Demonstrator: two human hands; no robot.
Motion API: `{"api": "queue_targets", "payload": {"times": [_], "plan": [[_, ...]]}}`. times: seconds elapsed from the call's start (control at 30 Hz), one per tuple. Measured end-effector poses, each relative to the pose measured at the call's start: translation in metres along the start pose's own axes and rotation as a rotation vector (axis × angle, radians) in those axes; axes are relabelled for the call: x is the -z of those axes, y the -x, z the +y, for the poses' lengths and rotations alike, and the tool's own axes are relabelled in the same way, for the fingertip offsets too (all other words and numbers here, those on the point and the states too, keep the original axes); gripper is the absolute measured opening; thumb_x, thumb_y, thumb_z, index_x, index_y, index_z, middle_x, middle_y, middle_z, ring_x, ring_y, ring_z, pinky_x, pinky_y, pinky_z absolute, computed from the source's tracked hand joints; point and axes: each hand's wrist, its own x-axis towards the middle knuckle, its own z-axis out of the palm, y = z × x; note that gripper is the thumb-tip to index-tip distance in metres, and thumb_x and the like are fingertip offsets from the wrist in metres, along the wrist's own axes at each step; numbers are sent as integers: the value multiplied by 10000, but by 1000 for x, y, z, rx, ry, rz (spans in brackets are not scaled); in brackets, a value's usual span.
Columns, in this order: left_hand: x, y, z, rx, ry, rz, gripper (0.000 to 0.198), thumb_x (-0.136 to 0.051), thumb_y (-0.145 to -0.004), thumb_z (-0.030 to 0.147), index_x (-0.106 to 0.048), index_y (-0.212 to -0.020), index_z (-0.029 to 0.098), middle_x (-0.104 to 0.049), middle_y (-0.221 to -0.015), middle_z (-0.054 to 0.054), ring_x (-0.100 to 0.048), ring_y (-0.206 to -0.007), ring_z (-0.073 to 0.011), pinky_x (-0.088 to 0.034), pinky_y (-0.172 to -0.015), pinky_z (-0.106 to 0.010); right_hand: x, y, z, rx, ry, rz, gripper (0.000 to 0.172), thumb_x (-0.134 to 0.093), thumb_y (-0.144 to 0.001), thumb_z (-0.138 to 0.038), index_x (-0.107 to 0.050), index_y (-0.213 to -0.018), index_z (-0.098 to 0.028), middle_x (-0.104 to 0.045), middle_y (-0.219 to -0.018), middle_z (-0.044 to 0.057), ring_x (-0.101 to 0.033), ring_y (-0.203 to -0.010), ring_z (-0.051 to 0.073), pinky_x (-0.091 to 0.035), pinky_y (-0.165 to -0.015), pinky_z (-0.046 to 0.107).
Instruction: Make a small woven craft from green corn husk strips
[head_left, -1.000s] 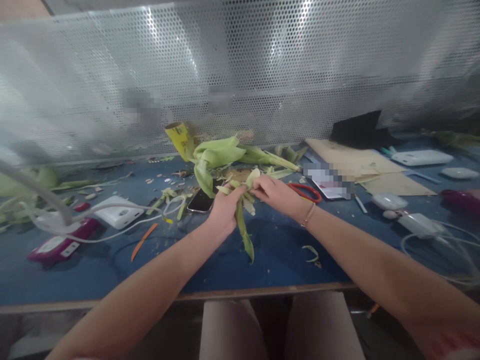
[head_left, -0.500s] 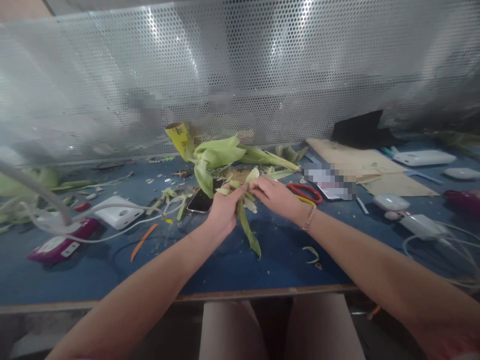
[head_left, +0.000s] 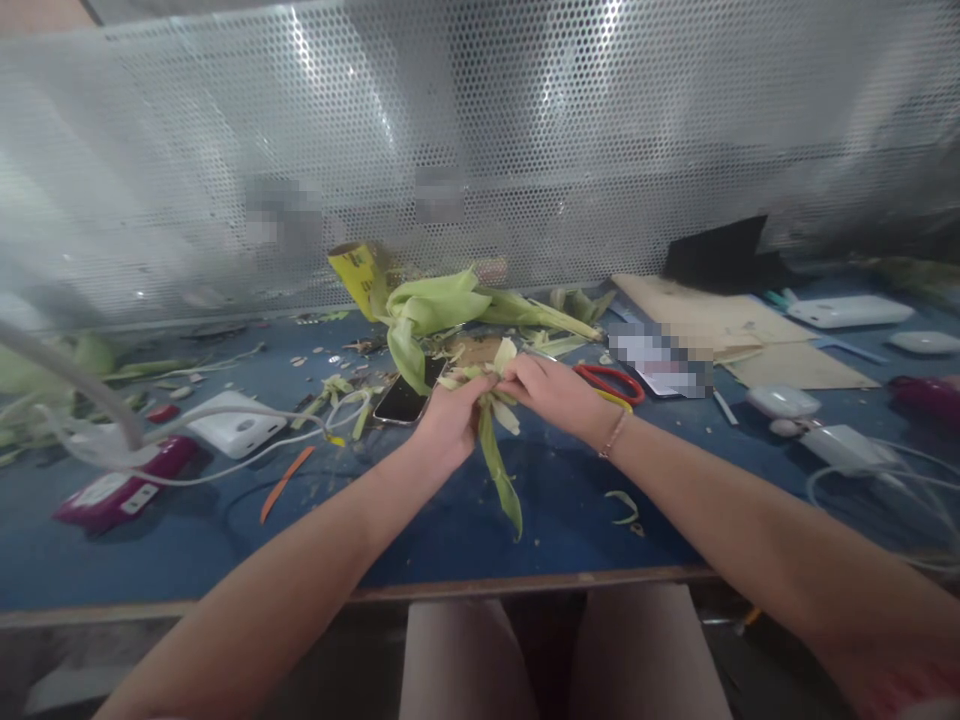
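Above the blue table, a small bunch of pale green corn husk strips (head_left: 498, 470) is held between both hands. Its short pieces spread out like petals, and one long strip hangs down toward the table. My left hand (head_left: 448, 420) is closed round the bunch from the left. From the right, my right hand (head_left: 549, 392) pinches it at the middle, close to the left fingertips; what exactly is between the fingers is hidden. Behind the hands lies a larger green husk (head_left: 439, 305) with a long stalk. Red and yellow handles (head_left: 616, 372), like those of scissors, show beside my right wrist.
A dark phone (head_left: 400, 402) lies left of my hands, among husk scraps. Further left are a white adapter (head_left: 236, 425), a purple power strip (head_left: 124, 490) and cables. A yellow roll (head_left: 352, 280) leans at the perforated panel. Cardboard (head_left: 795, 367) and chargers (head_left: 840, 450) occupy the right.
The long hanging strip has dropped slightly lower, and the petal-like pieces are spread wider. Both hands stay in nearly the same place, still closed on the bunch.
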Motion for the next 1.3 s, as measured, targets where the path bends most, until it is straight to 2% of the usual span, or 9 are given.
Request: {"api": "queue_targets", "payload": {"times": [0.13, 0.27, 0.57, 0.77, 0.9, 1.03, 1.2, 1.3], "plan": [[-2, 2, 1, -3, 0, 13, 193, -738, -491, 111, -607, -629, 146, -621, -563, 22, -539, -476, -85, -417, -492, -214, 3, 0, 3, 77, 71, -2, 268, -372, -953, -363, -490, -801, -176, -573, -710, 59, -491, -622, 171, -316, -562, 269], [-2, 2, 0, -16, 4, 11, 204, -744, -481, 108, -605, -626, 145, -617, -565, 24, -551, -491, -86, -428, -503, -208, 4, -1, 4, 101, -4, 36, 269, -408, -946, -346, -509, -758, -183, -574, -711, 40, -496, -633, 150, -337, -586, 257], [-2, 1, -2, -110, 54, 48, 235, -772, -511, 127, -594, -664, 147, -607, -586, 33, -574, -545, -81, -446, -540, -194, 3, -3, -3, -103, -237, 121, 170, -493, -909, -263, -574, -780, -187, -615, -772, 29, -544, -730, 151, -403, -691, 266], [-2, 3, 0, -259, 41, 98, 215, -745, -553, 104, -577, -677, 154, -583, -586, 54, -564, -557, -64, -444, -573, -182, 2, -8, -15, -198, -400, 276, 106, -535, -853, -173, -598, -767, -178, -634, -812, 42, -564, -777, 160, -434, -740, 294], [-2, 4, 2, -307, 2, 124, 203, -735, -564, 107, -577, -681, 158, -582, -603, 52, -555, -566, -59, -429, -577, -178, -1, -8, -23, -297, -539, 333, 107, -555, -824, -184, -635, -752, -182, -652, -811, 41, -585, -792, 169, -454, -764, 327], [0, 3, 0, -352, -43, 130, 195, -743, -576, 136, -587, -690, 166, -589, -626, 44, -550, -589, -67, -426, -589, -184, 0, -8, -27, -419, -722, 335, 93, -600, -784, -227, -674, -753, -180, -668, -825, 48, -598, -805, 171, -465, -769, 334], [7, 2, -5, -493, -262, 157, 127, -719, -650, 191, -619, -728, 190, -591, -681, 32, -540, -643, -88, -434, -633, -200, 0, -11, -30, -644, -1036, 275, 109, -653, -712, -268, -672, -716, -161, -654, -736, 26, -576, -701, 142, -456, -696, 303], [8, 5, -5, -623, -453, 173, 79, -698, -690, 208, -637, -740, 205, -614, -738, 16, -551, -711, -112, -438, -690, -215, 0, -13, -30, -688, -1194, 257, 94, -674, -660, -244, -647, -683, -157, -630, -680, -3, -542, -645, 114, -437, -666, 278]]}}
